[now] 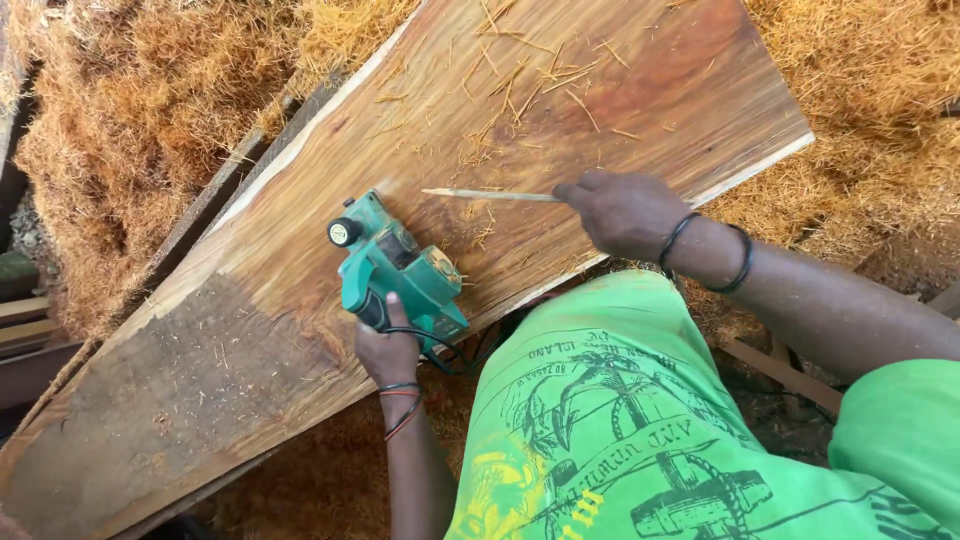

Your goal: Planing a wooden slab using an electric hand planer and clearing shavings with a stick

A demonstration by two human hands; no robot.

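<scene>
A wide reddish wooden plank [560, 110] lies diagonally across the view, smooth at the upper right and rough grey at the lower left. A green electric planer [400, 265] sits on it near its near edge. My left hand [388, 348] grips the planer's handle from behind, with its black cord trailing beside the wrist. My right hand [625, 212], with dark bands on the wrist, pinches a thin pale wooden stick [490, 194] that points left and lies flat on the plank just beyond the planer.
Heaps of golden wood shavings [150, 110] surround the plank on the left and at the upper right [880, 90]. Loose shavings dot the plank's far end. Dark boards [30, 330] lie at the left edge. My green printed shirt [610, 430] fills the lower right.
</scene>
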